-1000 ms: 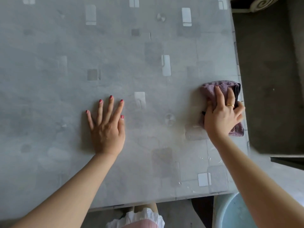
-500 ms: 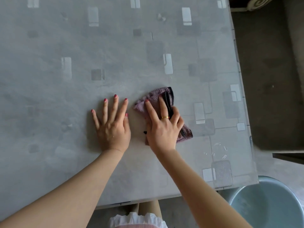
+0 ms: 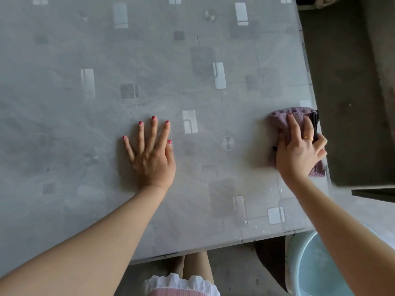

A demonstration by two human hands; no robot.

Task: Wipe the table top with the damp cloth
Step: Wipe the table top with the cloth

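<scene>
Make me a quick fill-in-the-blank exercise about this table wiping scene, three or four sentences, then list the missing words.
1. The right hand presses a cloth whose colour is ____.
2. The left hand rests flat on the table top with its fingers ____.
3. The cloth lies at the table's ____ edge.
4. Below the table's near right corner stands a pale blue ____.

Missing words: purple; spread; right; basin
</scene>
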